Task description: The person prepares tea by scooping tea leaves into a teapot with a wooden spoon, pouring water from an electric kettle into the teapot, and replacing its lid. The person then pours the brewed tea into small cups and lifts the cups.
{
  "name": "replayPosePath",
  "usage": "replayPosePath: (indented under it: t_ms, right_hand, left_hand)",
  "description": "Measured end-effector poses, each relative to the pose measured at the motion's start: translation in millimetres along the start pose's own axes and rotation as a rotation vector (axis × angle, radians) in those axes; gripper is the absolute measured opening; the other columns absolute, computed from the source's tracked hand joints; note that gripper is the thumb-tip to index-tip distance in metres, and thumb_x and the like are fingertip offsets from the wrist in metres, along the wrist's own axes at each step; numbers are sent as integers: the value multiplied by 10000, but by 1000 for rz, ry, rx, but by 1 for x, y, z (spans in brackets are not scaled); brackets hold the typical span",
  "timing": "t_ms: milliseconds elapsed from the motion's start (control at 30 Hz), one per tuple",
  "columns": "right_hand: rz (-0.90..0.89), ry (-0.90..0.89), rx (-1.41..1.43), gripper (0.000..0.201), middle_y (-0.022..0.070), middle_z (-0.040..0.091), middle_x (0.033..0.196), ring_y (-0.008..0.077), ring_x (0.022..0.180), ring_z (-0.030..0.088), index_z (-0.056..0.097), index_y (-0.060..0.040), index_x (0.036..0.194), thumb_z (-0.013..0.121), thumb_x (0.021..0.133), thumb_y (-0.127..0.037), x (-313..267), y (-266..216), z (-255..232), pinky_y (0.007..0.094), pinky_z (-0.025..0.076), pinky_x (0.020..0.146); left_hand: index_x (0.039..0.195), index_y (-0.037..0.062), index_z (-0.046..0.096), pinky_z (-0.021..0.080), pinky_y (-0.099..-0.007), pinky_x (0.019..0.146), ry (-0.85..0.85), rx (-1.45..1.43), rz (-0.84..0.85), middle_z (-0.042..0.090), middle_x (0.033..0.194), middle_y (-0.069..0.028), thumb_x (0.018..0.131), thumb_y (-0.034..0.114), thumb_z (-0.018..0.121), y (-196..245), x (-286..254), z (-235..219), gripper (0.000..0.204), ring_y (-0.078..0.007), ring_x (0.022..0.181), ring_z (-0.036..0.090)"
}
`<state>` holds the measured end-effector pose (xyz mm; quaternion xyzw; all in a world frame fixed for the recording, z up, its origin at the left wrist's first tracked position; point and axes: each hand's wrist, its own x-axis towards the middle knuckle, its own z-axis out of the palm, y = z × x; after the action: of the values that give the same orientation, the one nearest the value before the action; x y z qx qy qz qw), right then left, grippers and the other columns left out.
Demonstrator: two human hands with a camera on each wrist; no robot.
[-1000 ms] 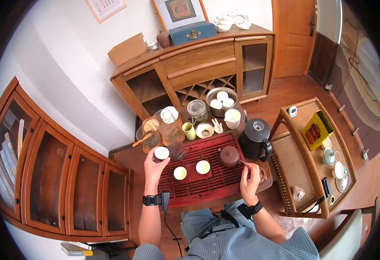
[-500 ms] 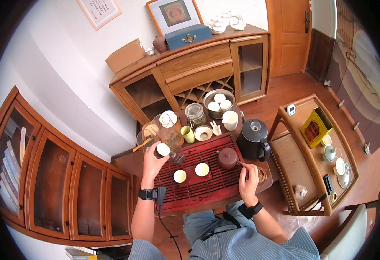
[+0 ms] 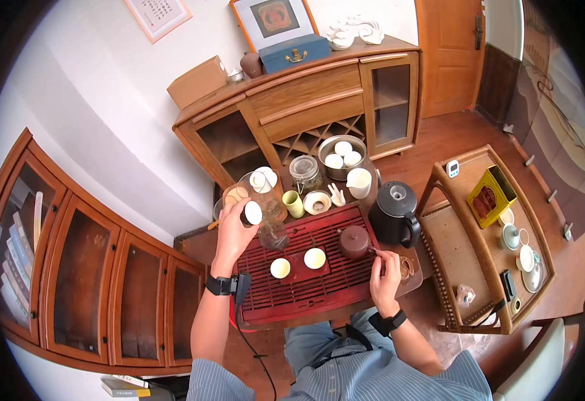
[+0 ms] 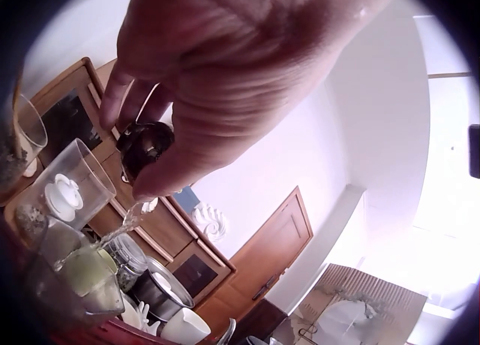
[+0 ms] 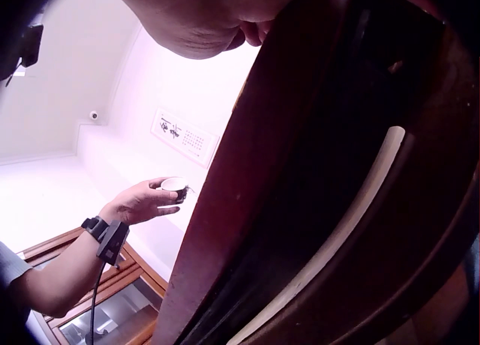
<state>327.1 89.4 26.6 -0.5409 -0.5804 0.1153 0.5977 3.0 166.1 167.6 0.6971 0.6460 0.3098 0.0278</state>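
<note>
My left hand (image 3: 232,234) grips a small cup (image 3: 253,213), dark outside and white inside, tipped over. From this cup (image 4: 144,146) a thin stream of liquid (image 4: 120,229) falls into a clear glass vessel (image 4: 105,296) in the left wrist view. That vessel (image 3: 274,236) stands at the left of the red slatted tray (image 3: 306,298). My right hand (image 3: 386,275) pinches the side handle of a brown teapot (image 3: 353,242) resting on the tray. Two small cups, one left (image 3: 280,268) and one right (image 3: 314,258), hold pale liquid.
Behind the tray are a green cup (image 3: 293,203), a strainer bowl (image 3: 317,202), a glass jar (image 3: 305,174), a white pitcher (image 3: 358,182) and a metal pot (image 3: 340,172). A black kettle (image 3: 393,215) stands right of the tray, beside a rattan cart (image 3: 453,252).
My left hand has moved up and slightly left, and the cup in it has turned from nearly upright to tipped. My right hand has stayed at the teapot handle.
</note>
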Motion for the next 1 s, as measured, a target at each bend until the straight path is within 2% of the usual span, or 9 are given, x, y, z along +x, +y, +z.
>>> replayPosePath:
  t_ms: [233, 367, 433, 600, 700, 800, 867, 900, 1000]
  right_hand:
    - [0, -3, -24, 153, 187, 593, 1003, 343, 917, 599, 605, 34, 1049, 578, 899, 42, 0, 2, 0, 396, 492, 813]
    - [-27, -18, -14, 149, 187, 594, 1002, 346, 917, 599, 604, 33, 1048, 578, 902, 34, 0, 2, 0, 397, 492, 813]
    - [-34, -23, -27, 145, 187, 596, 1001, 347, 917, 599, 605, 31, 1047, 577, 904, 29, 0, 3, 1, 398, 493, 812]
    - [-51, -48, -32, 148, 186, 598, 1002, 348, 918, 601, 607, 27, 1048, 576, 904, 31, 0, 3, 1, 400, 494, 810]
    - [-49, -51, -47, 152, 186, 599, 1001, 348, 916, 601, 606, 27, 1051, 576, 902, 35, 0, 3, 2, 401, 494, 811]
    - [-38, -63, -50, 156, 183, 601, 1002, 347, 917, 602, 606, 25, 1053, 576, 901, 38, 1, 4, 0, 402, 494, 811]
    - [-41, -63, -57, 155, 181, 603, 1002, 345, 918, 603, 607, 26, 1052, 577, 900, 38, 0, 3, 0, 401, 494, 810]
    - [-36, -60, -57, 155, 181, 603, 1002, 345, 918, 603, 607, 26, 1052, 577, 900, 38, 0, 3, 1, 401, 494, 810]
    - [-19, -61, -43, 153, 181, 605, 1003, 344, 920, 603, 608, 26, 1051, 577, 902, 37, 0, 4, 1, 399, 495, 810]
  left_hand:
    - [1238, 58, 600, 441, -404, 989, 3, 113, 115, 555, 1109, -143, 682, 5, 785, 21, 1, -6, 588, -350, 1111, 523]
    - [1220, 60, 602, 446, -409, 974, 35, 147, 134, 553, 1103, -142, 679, -28, 775, 18, -4, -4, 575, -352, 1114, 510]
    - [1186, 67, 607, 454, -430, 941, 65, 226, 212, 560, 1086, -148, 676, -59, 747, 17, -6, -5, 544, -354, 1072, 515]
    - [1173, 65, 607, 452, -431, 935, 13, 196, 226, 556, 1073, -138, 663, -73, 736, 9, -15, -9, 543, -354, 1074, 517]
    - [1204, 62, 592, 440, -417, 974, -64, 125, 182, 560, 1129, -132, 667, -35, 770, 7, -19, -13, 574, -358, 1119, 499]
    - [1204, 47, 586, 464, -381, 969, -58, 84, 136, 603, 1146, -114, 689, 14, 806, 6, -27, -16, 561, -303, 1107, 563]
    - [1211, 18, 568, 488, -337, 938, -9, -384, -209, 640, 1135, -99, 725, 58, 829, -4, -39, -16, 554, -220, 1058, 614]
    - [1213, -5, 549, 502, -308, 890, 62, -397, -227, 649, 1096, -82, 753, 69, 828, -28, -48, -6, 543, -158, 998, 621]
    - [1156, -2, 564, 517, -336, 864, 126, -375, -291, 669, 1040, -117, 730, 97, 826, -48, -78, 4, 510, -195, 975, 648]
